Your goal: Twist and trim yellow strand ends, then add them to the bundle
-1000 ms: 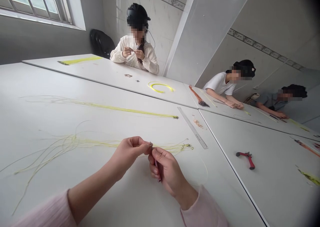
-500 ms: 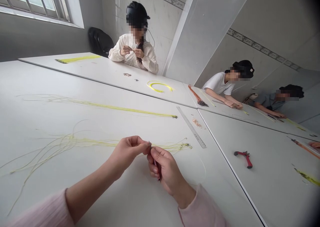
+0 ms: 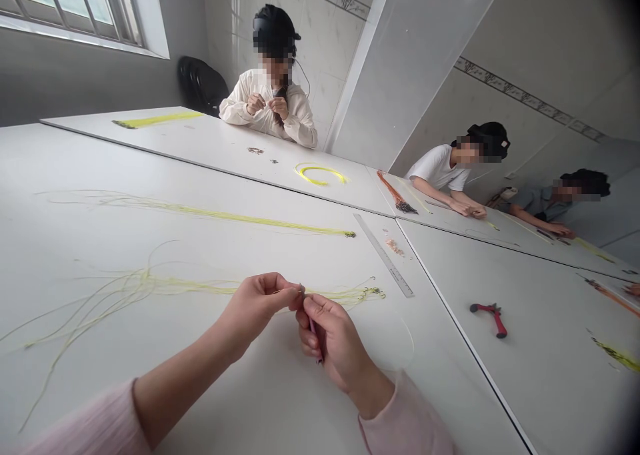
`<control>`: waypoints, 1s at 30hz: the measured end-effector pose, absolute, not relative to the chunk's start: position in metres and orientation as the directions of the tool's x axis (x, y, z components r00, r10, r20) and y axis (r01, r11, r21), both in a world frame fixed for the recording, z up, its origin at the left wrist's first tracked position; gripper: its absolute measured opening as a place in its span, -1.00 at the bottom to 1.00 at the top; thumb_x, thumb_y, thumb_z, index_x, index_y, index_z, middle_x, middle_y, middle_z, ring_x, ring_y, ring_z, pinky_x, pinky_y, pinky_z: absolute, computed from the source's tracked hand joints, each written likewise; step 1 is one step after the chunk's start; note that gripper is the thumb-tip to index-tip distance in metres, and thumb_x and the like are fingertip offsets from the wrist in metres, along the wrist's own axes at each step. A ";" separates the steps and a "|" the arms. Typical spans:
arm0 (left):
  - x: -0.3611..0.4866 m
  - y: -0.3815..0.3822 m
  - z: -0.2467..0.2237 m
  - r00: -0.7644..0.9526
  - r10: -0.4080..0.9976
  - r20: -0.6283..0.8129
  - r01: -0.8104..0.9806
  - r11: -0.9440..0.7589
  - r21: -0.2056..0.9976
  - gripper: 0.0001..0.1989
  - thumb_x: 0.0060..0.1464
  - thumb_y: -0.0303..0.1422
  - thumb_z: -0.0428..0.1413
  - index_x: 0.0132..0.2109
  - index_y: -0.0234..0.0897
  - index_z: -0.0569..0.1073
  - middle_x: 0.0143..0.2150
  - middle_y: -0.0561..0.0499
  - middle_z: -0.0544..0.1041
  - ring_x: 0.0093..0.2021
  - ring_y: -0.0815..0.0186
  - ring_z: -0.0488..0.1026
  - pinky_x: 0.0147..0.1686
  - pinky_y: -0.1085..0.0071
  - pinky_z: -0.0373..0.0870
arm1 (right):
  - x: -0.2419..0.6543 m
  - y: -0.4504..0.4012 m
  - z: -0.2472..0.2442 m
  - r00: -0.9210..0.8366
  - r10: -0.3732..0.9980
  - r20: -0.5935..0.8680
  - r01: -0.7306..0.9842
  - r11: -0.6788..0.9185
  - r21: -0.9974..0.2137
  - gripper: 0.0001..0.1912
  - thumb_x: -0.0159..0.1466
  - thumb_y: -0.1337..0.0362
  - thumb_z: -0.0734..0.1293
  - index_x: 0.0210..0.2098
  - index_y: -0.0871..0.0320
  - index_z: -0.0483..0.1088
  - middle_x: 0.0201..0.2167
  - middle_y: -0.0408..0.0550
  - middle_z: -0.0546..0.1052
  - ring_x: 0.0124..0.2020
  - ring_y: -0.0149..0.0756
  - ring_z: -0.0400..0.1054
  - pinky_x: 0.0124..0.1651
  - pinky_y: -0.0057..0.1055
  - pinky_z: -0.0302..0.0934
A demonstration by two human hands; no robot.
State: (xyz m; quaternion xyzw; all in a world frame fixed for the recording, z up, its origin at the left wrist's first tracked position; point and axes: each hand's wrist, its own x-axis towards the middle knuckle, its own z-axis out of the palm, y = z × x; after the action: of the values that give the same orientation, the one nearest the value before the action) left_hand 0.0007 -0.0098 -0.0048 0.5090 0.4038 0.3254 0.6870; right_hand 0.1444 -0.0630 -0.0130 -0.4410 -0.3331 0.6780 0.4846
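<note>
My left hand (image 3: 260, 308) is closed in a pinch, thumb against forefinger, with a tiny dark metal tip (image 3: 301, 287) showing there; whether it is a hook or a tool's end I cannot tell. Against those fingertips sits my right hand (image 3: 333, 335), wrapped round a slim pinkish tool (image 3: 313, 327) whose lower end sticks out under the fingers. A thin pale line (image 3: 413, 338) curves over the table to the right of the hands. Just behind both hands lies a loose bundle of yellow fishing lines (image 3: 190, 285), with small fish hooks (image 3: 376, 293) at its right end.
Farther back lies a second yellow line bundle (image 3: 260, 222). A ruler (image 3: 384, 255) and small beige bits (image 3: 395, 247) are right of it. Red-handled pliers (image 3: 493, 317) rest on the right table. Across sit several people, one in a white jacket (image 3: 267, 108); a yellow coil (image 3: 320, 175) lies nearby.
My hands keep almost the same pose, fingertips together. The whole view has shifted very slightly. The person opposite has moved their hands a little.
</note>
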 end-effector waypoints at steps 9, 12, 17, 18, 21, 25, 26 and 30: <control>0.001 -0.009 -0.007 0.478 0.851 -0.217 -0.021 0.258 0.966 -0.71 -0.01 -0.14 0.15 -0.51 -0.23 0.35 -0.45 0.01 0.50 -0.27 0.21 0.44 -0.06 0.18 0.25 | 0.143 -0.062 -0.015 -0.131 0.954 -0.272 -0.360 -0.301 -0.883 -0.77 0.21 0.15 0.27 -0.39 0.21 0.35 -0.52 -0.21 0.19 -0.66 -0.60 -0.08 -0.61 -0.52 -0.28; 0.001 -0.009 -0.007 0.474 0.853 -0.218 -0.016 0.256 0.967 -0.70 -0.01 -0.13 0.15 -0.51 -0.23 0.34 -0.45 0.03 0.49 -0.27 0.22 0.44 -0.05 0.17 0.24 | 0.144 -0.062 -0.014 -0.141 0.951 -0.273 -0.380 -0.307 -0.872 -0.79 0.22 0.16 0.26 -0.37 0.21 0.35 -0.50 -0.20 0.20 -0.66 -0.59 -0.05 -0.61 -0.52 -0.27; 0.001 -0.009 -0.007 0.474 0.854 -0.216 -0.017 0.255 0.967 -0.70 -0.01 -0.13 0.15 -0.51 -0.23 0.35 -0.45 0.03 0.49 -0.26 0.22 0.44 -0.05 0.18 0.24 | 0.144 -0.062 -0.015 -0.133 0.953 -0.272 -0.377 -0.302 -0.875 -0.79 0.21 0.16 0.27 -0.38 0.21 0.35 -0.51 -0.20 0.20 -0.66 -0.59 -0.06 -0.61 -0.53 -0.27; 0.001 -0.009 -0.007 0.479 0.852 -0.214 -0.021 0.254 0.967 -0.70 -0.01 -0.13 0.15 -0.50 -0.23 0.35 -0.45 0.02 0.50 -0.26 0.22 0.44 -0.05 0.18 0.24 | 0.144 -0.062 -0.015 -0.130 0.954 -0.269 -0.374 -0.298 -0.878 -0.79 0.22 0.17 0.26 -0.38 0.21 0.35 -0.51 -0.20 0.19 -0.66 -0.60 -0.07 -0.62 -0.53 -0.28; 0.002 -0.008 -0.007 0.494 0.846 -0.200 -0.039 0.251 0.967 -0.70 0.00 -0.12 0.14 -0.50 -0.23 0.35 -0.46 0.01 0.50 -0.28 0.23 0.44 -0.06 0.19 0.25 | 0.144 -0.063 -0.015 -0.130 0.955 -0.268 -0.373 -0.297 -0.879 -0.79 0.24 0.18 0.24 -0.38 0.21 0.34 -0.51 -0.20 0.19 -0.66 -0.60 -0.07 -0.61 -0.53 -0.27; 0.001 -0.008 -0.008 0.475 0.854 -0.213 -0.030 0.257 0.966 -0.70 0.00 -0.13 0.15 -0.49 -0.24 0.34 -0.46 0.01 0.51 -0.27 0.22 0.45 -0.05 0.19 0.25 | 0.143 -0.063 -0.015 -0.141 0.951 -0.274 -0.382 -0.308 -0.871 -0.81 0.25 0.20 0.22 -0.36 0.21 0.34 -0.50 -0.19 0.20 -0.65 -0.59 -0.04 -0.61 -0.52 -0.26; 0.001 -0.008 -0.008 0.472 0.855 -0.216 -0.027 0.259 0.965 -0.70 -0.01 -0.13 0.16 -0.49 -0.24 0.34 -0.45 0.02 0.51 -0.26 0.22 0.45 -0.05 0.18 0.25 | 0.143 -0.063 -0.016 -0.140 0.952 -0.274 -0.381 -0.307 -0.872 -0.81 0.25 0.21 0.22 -0.36 0.21 0.34 -0.50 -0.20 0.20 -0.65 -0.59 -0.04 -0.61 -0.52 -0.26; 0.001 -0.009 -0.008 0.501 0.843 -0.198 -0.049 0.256 0.965 -0.70 0.01 -0.13 0.15 -0.49 -0.24 0.34 -0.47 0.02 0.50 -0.29 0.24 0.44 -0.04 0.19 0.25 | 0.143 -0.062 -0.018 -0.126 0.956 -0.265 -0.379 -0.293 -0.878 -0.80 0.26 0.22 0.21 -0.38 0.23 0.34 -0.52 -0.21 0.19 -0.66 -0.60 -0.07 -0.62 -0.53 -0.28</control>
State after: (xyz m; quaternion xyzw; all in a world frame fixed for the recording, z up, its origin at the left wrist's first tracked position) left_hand 0.0007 -0.0086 -0.0079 0.5185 0.3828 0.3212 0.6939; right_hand 0.1425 -0.0621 -0.0175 -0.4381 -0.3293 0.6743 0.4948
